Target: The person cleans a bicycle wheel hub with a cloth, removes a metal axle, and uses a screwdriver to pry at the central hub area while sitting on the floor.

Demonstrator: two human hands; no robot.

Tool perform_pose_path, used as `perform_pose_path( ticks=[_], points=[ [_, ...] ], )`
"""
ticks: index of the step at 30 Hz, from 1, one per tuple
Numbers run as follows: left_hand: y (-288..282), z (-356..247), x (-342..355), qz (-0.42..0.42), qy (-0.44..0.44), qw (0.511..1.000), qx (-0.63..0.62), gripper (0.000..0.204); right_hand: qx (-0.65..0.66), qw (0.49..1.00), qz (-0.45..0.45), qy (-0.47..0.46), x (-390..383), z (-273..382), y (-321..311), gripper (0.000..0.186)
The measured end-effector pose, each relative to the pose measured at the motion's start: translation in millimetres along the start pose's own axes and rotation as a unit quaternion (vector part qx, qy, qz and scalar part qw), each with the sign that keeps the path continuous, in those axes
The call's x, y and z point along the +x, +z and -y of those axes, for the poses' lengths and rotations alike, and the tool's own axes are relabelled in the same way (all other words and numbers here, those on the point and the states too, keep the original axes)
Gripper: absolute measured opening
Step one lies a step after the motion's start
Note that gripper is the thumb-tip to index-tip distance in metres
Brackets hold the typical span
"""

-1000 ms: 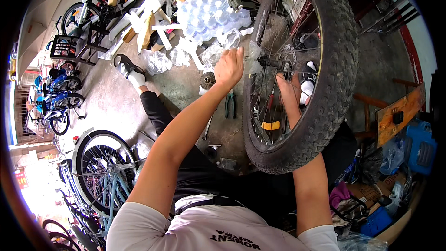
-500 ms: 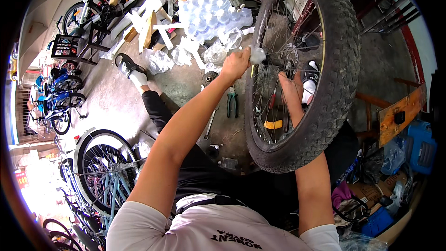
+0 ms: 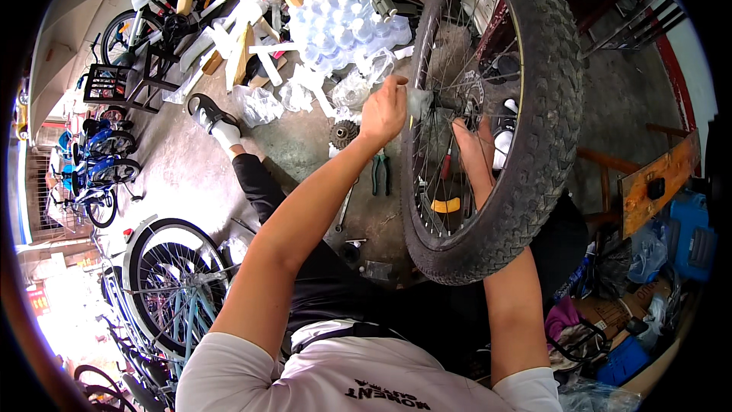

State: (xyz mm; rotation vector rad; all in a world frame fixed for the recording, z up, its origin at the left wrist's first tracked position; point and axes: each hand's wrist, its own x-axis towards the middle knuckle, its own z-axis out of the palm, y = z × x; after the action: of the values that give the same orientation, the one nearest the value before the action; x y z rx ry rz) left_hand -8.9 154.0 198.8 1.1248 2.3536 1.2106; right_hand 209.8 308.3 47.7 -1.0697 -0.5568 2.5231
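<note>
– Where's the wheel (image 3: 555, 107)?
– Between the left hand (image 3: 383, 113), just left of the hub (image 3: 448, 102), and the right hand (image 3: 474, 151), on the opposite side.
– And on the floor (image 3: 282, 145), left of it?
– Pliers (image 3: 380, 174), with a wrench (image 3: 344, 210) on the near side and a sprocket cluster (image 3: 345, 133) beyond, farther left. Well past those sits a pack of bottles (image 3: 343, 30).
– Farther out?
– Bicycles (image 3: 113, 139) stand far left; a case (image 3: 692, 236) sits far right.

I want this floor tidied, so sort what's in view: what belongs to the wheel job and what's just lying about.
Belongs to the job:
- fat-tyred wheel
- translucent wrap by its middle
- probably the cog cassette, green-handled pliers and wrench

Apparently just lying about:
- wrapped bottles
- crumpled clear bags
- purple cloth
</note>
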Motion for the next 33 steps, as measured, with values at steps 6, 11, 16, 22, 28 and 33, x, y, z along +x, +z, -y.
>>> perform_pose_path(
  ticks=[6, 11, 16, 22, 28, 33],
  points=[
    [-1, -17, 11, 0.038, -0.082, 0.995, 0.047, 0.030, -0.138, 0.976, -0.071, -0.150, -11, 0, 5, 0.034],
    [-5, 10, -3, -0.030, 0.128, 0.991, -0.018, 0.033, -0.192, 0.901, -0.008, -0.389, -15, -25, 53, 0.041],
    [-4, 9, 6, -0.002, -0.015, 1.000, -0.007, 0.033, 0.036, 0.982, 0.113, -0.146, 17, -24, -1, 0.047],
    [5, -15, 2, -0.059, 0.196, 0.977, -0.063, 0.028, -0.421, 0.770, -0.141, -0.457, 48, -20, -58, 0.049],
    [-13, 0, -6, 0.054, -0.011, 0.995, 0.077, 0.024, 0.021, 0.995, 0.048, -0.087, -1, -14, 10, 0.049],
    [5, -21, -2, 0.014, 0.078, 0.997, -0.004, 0.024, -0.093, 0.992, 0.078, 0.043, 21, 38, -74, 0.067]
  ],
)
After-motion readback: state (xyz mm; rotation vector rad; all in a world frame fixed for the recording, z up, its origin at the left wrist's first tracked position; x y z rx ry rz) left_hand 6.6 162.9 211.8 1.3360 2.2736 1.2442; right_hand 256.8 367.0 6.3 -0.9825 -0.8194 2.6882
